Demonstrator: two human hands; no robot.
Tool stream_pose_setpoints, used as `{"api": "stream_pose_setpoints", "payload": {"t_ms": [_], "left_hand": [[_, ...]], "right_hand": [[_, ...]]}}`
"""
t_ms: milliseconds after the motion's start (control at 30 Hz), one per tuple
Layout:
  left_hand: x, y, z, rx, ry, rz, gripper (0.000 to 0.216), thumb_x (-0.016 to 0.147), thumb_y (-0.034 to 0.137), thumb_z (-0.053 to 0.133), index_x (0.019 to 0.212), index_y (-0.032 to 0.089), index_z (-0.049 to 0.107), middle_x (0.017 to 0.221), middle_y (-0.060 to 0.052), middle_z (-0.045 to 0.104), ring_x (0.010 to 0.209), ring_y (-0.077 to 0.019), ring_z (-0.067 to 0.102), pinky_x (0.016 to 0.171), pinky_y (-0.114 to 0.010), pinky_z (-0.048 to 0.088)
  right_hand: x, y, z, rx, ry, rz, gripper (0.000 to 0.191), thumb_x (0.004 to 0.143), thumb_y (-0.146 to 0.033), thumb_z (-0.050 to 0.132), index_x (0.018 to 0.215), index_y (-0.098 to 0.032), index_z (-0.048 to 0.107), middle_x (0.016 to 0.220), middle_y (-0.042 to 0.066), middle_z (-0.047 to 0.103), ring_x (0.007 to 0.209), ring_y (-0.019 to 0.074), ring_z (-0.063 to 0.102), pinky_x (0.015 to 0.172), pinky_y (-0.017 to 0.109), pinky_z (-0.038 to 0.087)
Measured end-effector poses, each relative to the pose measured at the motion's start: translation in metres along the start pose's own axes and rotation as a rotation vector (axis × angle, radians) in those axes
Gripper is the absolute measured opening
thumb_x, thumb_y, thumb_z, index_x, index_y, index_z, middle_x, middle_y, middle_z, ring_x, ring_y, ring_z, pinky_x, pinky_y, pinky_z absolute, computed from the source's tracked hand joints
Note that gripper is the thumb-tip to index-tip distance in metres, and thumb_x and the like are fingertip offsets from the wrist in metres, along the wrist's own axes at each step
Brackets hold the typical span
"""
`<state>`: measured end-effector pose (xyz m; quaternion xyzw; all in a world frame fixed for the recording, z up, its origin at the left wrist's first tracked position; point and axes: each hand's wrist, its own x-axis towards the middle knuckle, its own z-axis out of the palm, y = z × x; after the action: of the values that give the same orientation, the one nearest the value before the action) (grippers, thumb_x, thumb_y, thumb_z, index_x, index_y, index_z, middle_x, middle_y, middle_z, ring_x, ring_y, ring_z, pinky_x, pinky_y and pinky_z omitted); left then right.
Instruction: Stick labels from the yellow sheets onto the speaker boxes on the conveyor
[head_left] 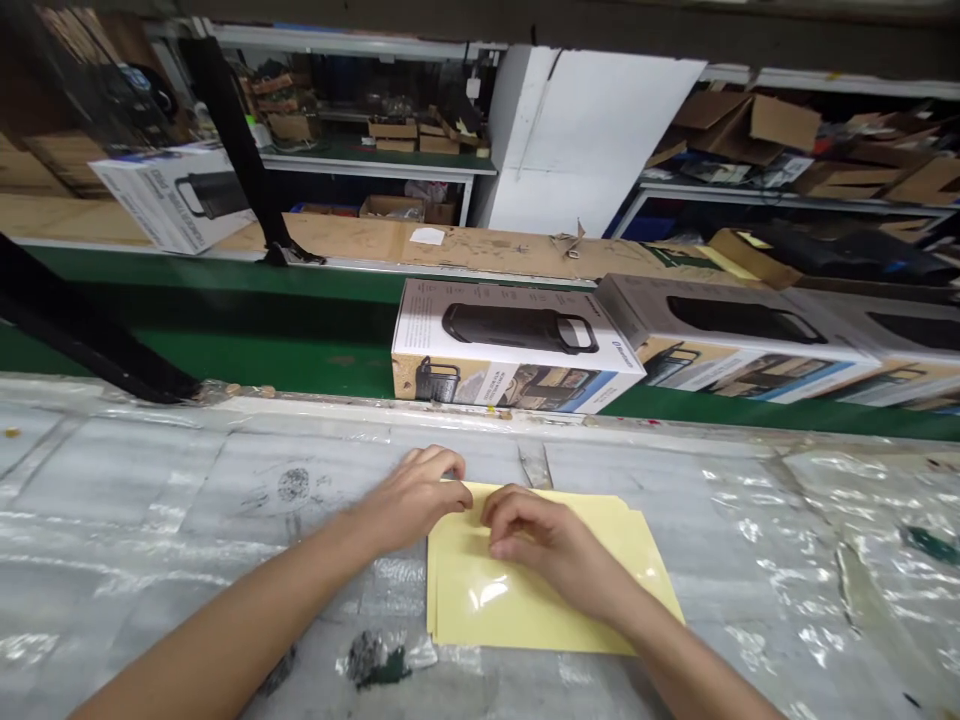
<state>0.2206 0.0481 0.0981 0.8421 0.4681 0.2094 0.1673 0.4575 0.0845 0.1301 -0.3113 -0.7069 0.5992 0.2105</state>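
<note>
A small stack of yellow sheets (pixel 525 610) with a glossy surface lies on the plastic-covered table, its edges slightly out of line. My left hand (pixel 420 495) is at the stack's far left corner, its fingers curled and its thumb on the sheet's edge. Over the upper middle of the sheets is my right hand (pixel 547 545), thumb and fingers drawn together in a pinch. Whatever sits between those right fingertips is too small or too clear to make out.
Clear plastic, wrinkled and taped, covers the table (pixel 750 620). Beyond its far edge, a printed product box (pixel 517 345) stands on a green belt (pixel 315 320), with more boxes (pixel 742 335) to the right. A black post (pixel 97 335) rises at left. Shelves with cartons stand behind.
</note>
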Motion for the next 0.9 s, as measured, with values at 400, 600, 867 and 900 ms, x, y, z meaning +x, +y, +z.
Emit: {"api": "stream_pose_setpoints", "payload": {"t_ms": [400,600,867,900], "left_hand": [[0.093,-0.070,-0.095,-0.874,0.851,-0.658,0.049,0.070,0.039,0.082,0.113,0.019,0.067,0.122,-0.013,0.069,0.118,-0.0314,0.063,0.097,-0.039,0.050],[0.105,-0.097,-0.084,-1.398,0.712,-0.656,0.068,0.057,0.025,0.079,0.123,0.019,0.067,0.098,-0.004,0.078,0.092,-0.0249,0.072,0.084,-0.031,0.051],[0.099,-0.096,-0.088,-1.444,0.730,-0.641,0.068,0.058,0.023,0.079,0.124,0.021,0.069,0.107,-0.005,0.078,0.103,-0.0280,0.072,0.090,-0.034,0.050],[0.099,-0.095,-0.088,-1.445,0.732,-0.642,0.067,0.057,0.023,0.079,0.124,0.020,0.069,0.107,-0.005,0.078,0.104,-0.0286,0.072,0.090,-0.034,0.050]], "right_hand": [[0.221,-0.084,-0.071,-0.120,0.125,-0.426,0.034,0.072,-0.033,0.084,0.096,-0.022,0.063,0.084,0.001,0.068,0.078,0.0190,0.065,0.076,0.035,0.055],[0.313,-0.080,-0.065,-0.253,-0.092,-0.462,0.028,0.074,-0.030,0.077,0.095,-0.023,0.061,0.083,0.000,0.068,0.081,0.0203,0.065,0.080,0.038,0.054],[0.339,-0.089,-0.066,-0.315,-0.254,-0.533,0.026,0.073,-0.036,0.076,0.092,-0.024,0.061,0.082,-0.001,0.065,0.079,0.0198,0.064,0.077,0.036,0.052],[0.340,-0.093,-0.067,-0.321,-0.261,-0.531,0.026,0.073,-0.036,0.076,0.091,-0.024,0.062,0.083,-0.001,0.065,0.081,0.0199,0.064,0.078,0.036,0.051]]}}
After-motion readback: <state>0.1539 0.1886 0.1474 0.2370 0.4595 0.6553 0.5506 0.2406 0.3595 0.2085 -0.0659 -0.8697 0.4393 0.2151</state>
